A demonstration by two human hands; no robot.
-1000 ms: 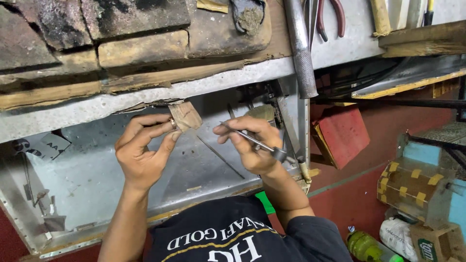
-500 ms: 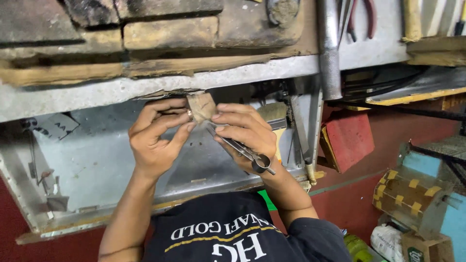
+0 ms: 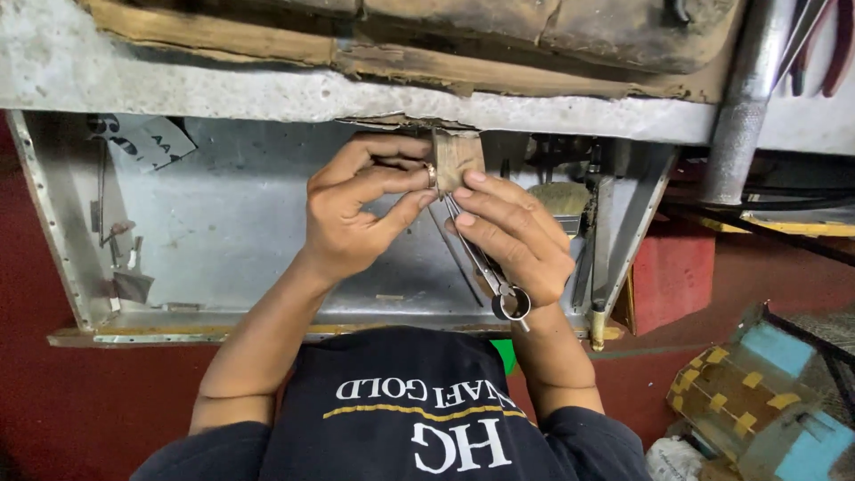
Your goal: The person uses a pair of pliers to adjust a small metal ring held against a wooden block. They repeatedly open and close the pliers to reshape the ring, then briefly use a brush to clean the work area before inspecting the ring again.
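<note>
You pinch the small tan pad (image 3: 458,158) up at the far bench edge (image 3: 267,93) between your left hand (image 3: 361,209) and right hand (image 3: 508,233) fingertips, steadying it, while the right's curled fingers clamp the tweezers (image 3: 485,267) in the palm, keeping them ready

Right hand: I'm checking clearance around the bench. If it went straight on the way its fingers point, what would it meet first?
The right hand points up-left at the small tan piece its fingertips already touch. Just past that is the grey bench edge, though depth is unclear.
</note>
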